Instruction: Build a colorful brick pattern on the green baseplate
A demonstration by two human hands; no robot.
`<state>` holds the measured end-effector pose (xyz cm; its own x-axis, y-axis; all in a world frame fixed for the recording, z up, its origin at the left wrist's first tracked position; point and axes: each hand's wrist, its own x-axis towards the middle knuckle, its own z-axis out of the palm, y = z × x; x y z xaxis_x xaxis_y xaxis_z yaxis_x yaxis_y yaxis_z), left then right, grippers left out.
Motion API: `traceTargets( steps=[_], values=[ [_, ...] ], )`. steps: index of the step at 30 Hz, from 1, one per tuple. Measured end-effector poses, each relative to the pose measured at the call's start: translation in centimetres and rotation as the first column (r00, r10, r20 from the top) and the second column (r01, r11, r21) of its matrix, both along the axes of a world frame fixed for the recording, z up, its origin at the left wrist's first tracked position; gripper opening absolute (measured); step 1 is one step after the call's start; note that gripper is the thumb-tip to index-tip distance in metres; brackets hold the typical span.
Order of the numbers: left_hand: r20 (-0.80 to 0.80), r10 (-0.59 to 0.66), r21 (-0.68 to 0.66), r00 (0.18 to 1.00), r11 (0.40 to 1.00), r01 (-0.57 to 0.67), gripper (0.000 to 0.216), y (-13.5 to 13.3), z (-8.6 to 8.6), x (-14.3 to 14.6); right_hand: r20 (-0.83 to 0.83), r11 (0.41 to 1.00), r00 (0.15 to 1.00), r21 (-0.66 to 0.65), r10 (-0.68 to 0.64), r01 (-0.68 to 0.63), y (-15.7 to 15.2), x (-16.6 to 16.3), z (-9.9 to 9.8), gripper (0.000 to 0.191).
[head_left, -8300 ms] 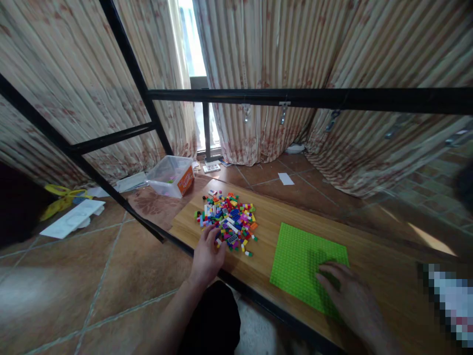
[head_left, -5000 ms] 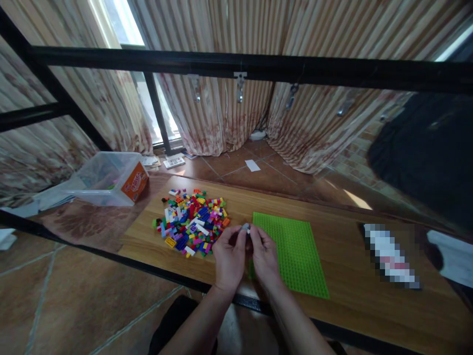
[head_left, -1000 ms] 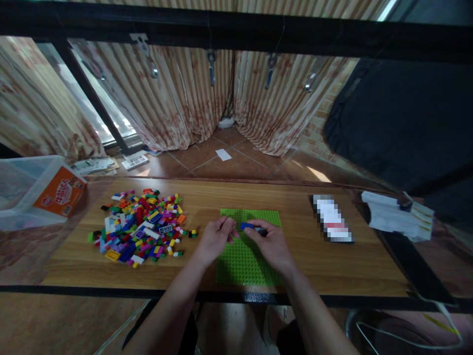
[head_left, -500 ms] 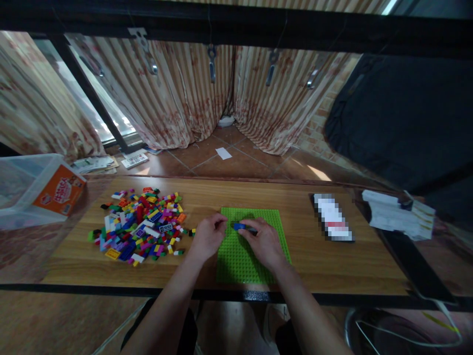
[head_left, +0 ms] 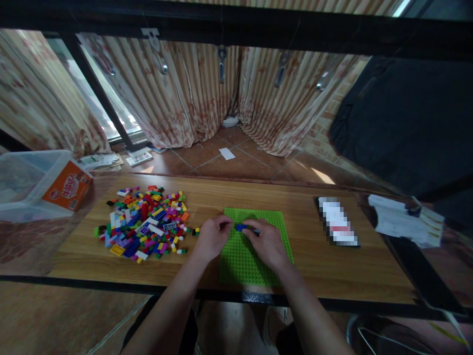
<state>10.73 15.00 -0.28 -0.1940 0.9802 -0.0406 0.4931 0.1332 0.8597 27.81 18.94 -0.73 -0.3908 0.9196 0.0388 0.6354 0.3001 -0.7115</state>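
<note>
A green studded baseplate (head_left: 240,268) lies on the wooden table. Over its upper part, my right hand (head_left: 270,242) is closed on a blue toy brick (head_left: 241,227) between thumb and fingers. The brick's left end sticks out; whether it touches the studs I cannot tell. My left hand (head_left: 213,238) is at the plate's left edge, thumb and fingertips pinched together close to the brick. What that pinch holds, if anything, is too small to make out. Beside the left hand lie a few small black and yellow bricks (head_left: 195,231).
A wide heap of mixed coloured bricks (head_left: 148,224) covers the table's left part. Left of it stands a clear plastic bin (head_left: 33,207) with an orange label. To the right lies a phone (head_left: 338,222) with a blurred screen. Papers (head_left: 402,219) sit past the table's right edge.
The whole view has shifted slightly, with the scene a little further right. Both hands keep nearly the same pose over the baseplate, the blue brick still in the right one.
</note>
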Motion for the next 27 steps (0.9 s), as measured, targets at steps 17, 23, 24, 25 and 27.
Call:
traceTargets(
  steps=[17,23,24,25,27],
  values=[
    [-0.213,0.179,-0.063,0.960,0.979,-0.196,0.014,0.0,0.6,2.0,0.036,0.998,0.999,0.057,-0.003,0.001,0.3,-0.5,-0.2,0.020],
    [-0.247,0.177,-0.098,0.953,0.973,-0.207,0.014,-0.1,0.7,2.2,0.076,0.998,0.997,0.065,-0.008,0.003,0.1,-0.8,-0.1,0.020],
    [-0.259,0.177,-0.096,0.949,0.973,-0.208,0.015,-0.1,0.7,2.2,0.082,0.998,0.997,0.063,-0.006,0.001,0.1,-0.8,-0.1,0.020],
    [-0.267,0.177,-0.092,0.947,0.974,-0.208,0.015,-0.2,0.7,2.3,0.086,0.998,0.996,0.061,-0.005,-0.001,0.1,-0.8,-0.1,0.020],
    [-0.266,0.177,-0.088,0.947,0.974,-0.207,0.015,-0.2,0.8,2.3,0.094,0.999,0.996,0.054,-0.002,-0.003,0.3,-0.9,-0.1,0.019]
  ],
)
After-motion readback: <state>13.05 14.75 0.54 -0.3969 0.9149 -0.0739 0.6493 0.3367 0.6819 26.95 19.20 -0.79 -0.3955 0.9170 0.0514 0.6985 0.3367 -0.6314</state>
